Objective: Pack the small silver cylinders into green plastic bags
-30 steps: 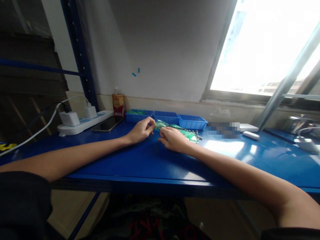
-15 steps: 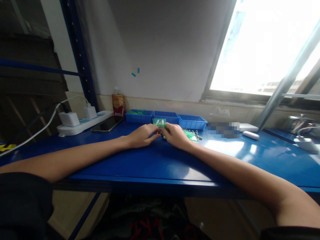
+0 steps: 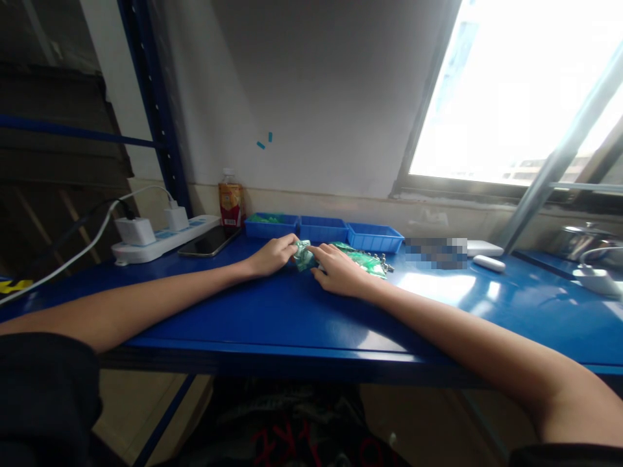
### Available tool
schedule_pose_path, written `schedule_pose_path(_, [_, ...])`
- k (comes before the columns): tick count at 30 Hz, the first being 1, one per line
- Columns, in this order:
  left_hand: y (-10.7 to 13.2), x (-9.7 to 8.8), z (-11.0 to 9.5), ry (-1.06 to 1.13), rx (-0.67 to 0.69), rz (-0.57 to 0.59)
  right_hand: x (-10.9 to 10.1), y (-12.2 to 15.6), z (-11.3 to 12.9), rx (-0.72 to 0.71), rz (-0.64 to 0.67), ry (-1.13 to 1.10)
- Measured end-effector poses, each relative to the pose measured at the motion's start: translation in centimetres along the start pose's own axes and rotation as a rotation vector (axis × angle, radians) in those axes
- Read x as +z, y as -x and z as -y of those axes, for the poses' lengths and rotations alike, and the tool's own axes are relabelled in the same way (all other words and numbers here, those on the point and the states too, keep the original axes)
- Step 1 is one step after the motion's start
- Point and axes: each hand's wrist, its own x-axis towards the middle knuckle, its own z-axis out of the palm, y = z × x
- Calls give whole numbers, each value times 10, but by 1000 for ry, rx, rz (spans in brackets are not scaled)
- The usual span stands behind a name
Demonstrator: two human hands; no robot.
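Observation:
My left hand (image 3: pixel 273 254) pinches a small green plastic bag (image 3: pixel 303 254) just above the blue table (image 3: pixel 272 311). My right hand (image 3: pixel 337 269) rests on the table to the right of it, its index finger stretched out and touching the bag's right edge. Behind my right hand lies a pile of more green bags (image 3: pixel 363 258) with small metal parts at its right end. Three blue trays (image 3: pixel 323 228) stand in a row behind both hands.
A white power strip (image 3: pixel 160 239) with plugged chargers, a dark phone (image 3: pixel 209 241) and a drink bottle (image 3: pixel 230 203) stand at the back left. A white box (image 3: pixel 484 247) and small white device (image 3: pixel 489 263) lie at the right. A metal pot (image 3: pixel 581 241) stands far right.
Half a second ago both hands held the green bag up flat between them. Now the bag is lowered and crumpled in my left hand, and my right hand has drawn back slightly right.

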Motion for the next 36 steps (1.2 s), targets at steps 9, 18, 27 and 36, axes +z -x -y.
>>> schedule_pose_path(9, [11,2,-4,-423,368,-24,-5,-7,3,213,-57,-203])
schedule_pose_path(18, [11,2,-11,-397,402,124,-1,-2,-2,-47,51,38])
schedule_pose_path(27, [5,0,-1,-407,448,-33,1,1,-1,-39,12,-60])
schedule_pose_path(36, [8,1,-8,-123,549,-137,-9,1,5,-152,51,-310])
